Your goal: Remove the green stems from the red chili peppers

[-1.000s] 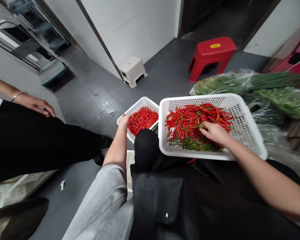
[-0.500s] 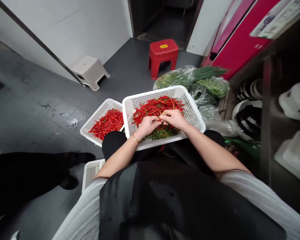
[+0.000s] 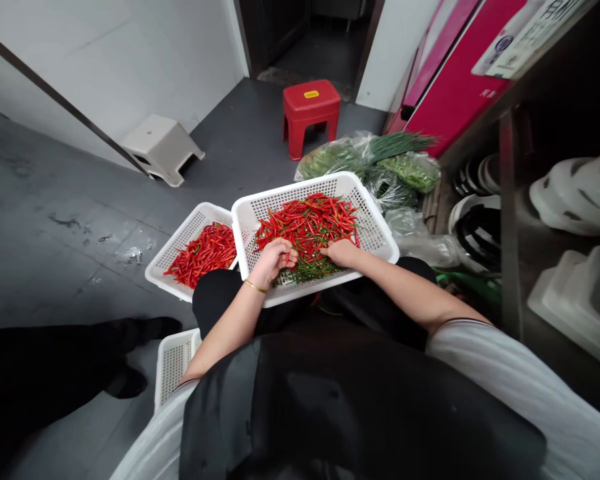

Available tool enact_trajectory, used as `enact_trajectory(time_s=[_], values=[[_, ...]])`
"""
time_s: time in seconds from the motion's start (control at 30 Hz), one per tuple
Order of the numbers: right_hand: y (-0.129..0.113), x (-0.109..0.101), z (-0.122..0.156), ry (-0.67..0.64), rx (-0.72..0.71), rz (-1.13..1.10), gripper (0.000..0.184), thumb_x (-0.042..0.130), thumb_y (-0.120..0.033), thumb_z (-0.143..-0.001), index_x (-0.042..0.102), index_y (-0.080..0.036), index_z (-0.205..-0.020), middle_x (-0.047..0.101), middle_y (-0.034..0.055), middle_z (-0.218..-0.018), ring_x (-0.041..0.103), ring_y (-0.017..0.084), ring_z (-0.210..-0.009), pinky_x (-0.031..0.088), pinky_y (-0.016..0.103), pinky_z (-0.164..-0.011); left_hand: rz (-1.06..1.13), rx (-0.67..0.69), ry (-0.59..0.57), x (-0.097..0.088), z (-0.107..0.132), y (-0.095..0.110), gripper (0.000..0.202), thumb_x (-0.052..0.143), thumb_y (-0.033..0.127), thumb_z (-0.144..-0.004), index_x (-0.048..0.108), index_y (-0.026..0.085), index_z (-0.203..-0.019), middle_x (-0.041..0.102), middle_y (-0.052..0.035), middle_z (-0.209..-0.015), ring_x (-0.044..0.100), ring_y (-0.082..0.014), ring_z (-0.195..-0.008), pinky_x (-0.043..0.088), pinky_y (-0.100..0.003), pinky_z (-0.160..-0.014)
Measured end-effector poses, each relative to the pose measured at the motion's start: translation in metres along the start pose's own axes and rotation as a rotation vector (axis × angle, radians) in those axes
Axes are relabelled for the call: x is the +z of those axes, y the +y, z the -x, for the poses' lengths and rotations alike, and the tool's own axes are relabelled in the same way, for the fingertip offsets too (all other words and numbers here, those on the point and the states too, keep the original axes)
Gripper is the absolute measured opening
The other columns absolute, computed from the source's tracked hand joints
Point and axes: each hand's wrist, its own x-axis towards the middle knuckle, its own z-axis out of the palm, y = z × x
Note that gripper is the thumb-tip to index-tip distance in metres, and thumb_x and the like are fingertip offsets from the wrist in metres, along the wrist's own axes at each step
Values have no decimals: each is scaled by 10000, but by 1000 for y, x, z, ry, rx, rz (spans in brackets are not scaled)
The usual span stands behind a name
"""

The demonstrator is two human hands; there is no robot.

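A white perforated basket (image 3: 380, 235) rests across my lap, holding a heap of red chilies (image 3: 313, 217). Along its near side lies a strip of green chili stems (image 3: 313, 270). My left hand (image 3: 276, 259) is curled closed over the basket's near left part, with a bit of red chili showing at its fingers. To its right, my right hand (image 3: 343, 253) reaches to the edge of the heap, where chilies and stems meet. Its fingers look pinched together, their tips partly hidden. On the left, a second white basket (image 3: 156, 272) holds more red chilies (image 3: 205, 252).
Another white basket (image 3: 173, 360) stands low at left, near a person's dark trouser legs and shoes (image 3: 130, 380). Bagged green vegetables (image 3: 340, 158) lie beyond my basket. A red stool (image 3: 311, 110) and a white stool (image 3: 160, 147) are further off. Shelves with containers (image 3: 580, 300) line the right.
My hands were together over the chilies; now they are apart, the left drawn left and nearer, the right lowered to the heap. The whole view has shifted slightly.
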Motion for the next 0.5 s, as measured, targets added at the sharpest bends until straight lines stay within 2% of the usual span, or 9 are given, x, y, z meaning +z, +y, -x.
enact_trajectory(time_s=[0.07,0.13,0.2,0.27,0.4,0.47,0.5], values=[[7,0,-4,64,-38,-55,273,509,-279,-922,670,-213,-1132,679,117,-1060,650,228,-886,441,293,-706,86,-40,5,-7,-4,-2,133,621,165,-636,492,158,-667,534,28,-514,463,-64,-392,325,-158,-376],[5,-7,-4,212,-47,-162,260,510,-336,-937,678,-219,-1098,686,91,-1064,644,210,-911,444,282,-736,123,-123,2,-6,-7,-8,131,628,196,-671,512,143,-638,443,51,-461,325,-28,-336,167,-146,-336],[-5,-15,0,379,-53,-273,268,483,-341,-958,667,-221,-1112,685,74,-1090,634,195,-947,444,276,-776,113,-239,-6,0,-11,-15,164,629,255,-734,571,117,-665,452,33,-455,273,-20,-324,92,-159,-339],[-24,-18,6,493,-83,-343,293,447,-330,-977,652,-207,-1147,677,83,-1106,622,190,-968,443,274,-800,103,-295,-5,6,-14,-23,234,644,327,-769,602,107,-702,507,-1,-481,289,-26,-329,90,-166,-346],[-55,-6,19,551,-236,-392,296,439,-276,-969,651,-199,-1161,665,116,-1110,599,201,-1003,449,293,-833,118,-171,46,6,-15,-31,306,781,327,-659,538,141,-644,431,52,-463,306,-23,-354,106,-157,-362],[-57,1,21,545,-286,-487,251,486,-246,-935,658,-211,-1115,673,98,-1100,599,196,-1018,450,297,-852,38,-120,56,2,-13,-31,312,805,326,-623,557,139,-651,447,54,-481,300,-20,-364,111,-163,-364],[-54,1,20,531,-252,-569,222,503,-255,-924,659,-208,-1074,687,81,-1040,615,187,-968,456,293,-829,-30,-90,55,0,-11,-31,303,803,340,-622,586,134,-672,492,38,-507,305,-22,-371,119,-171,-365]])
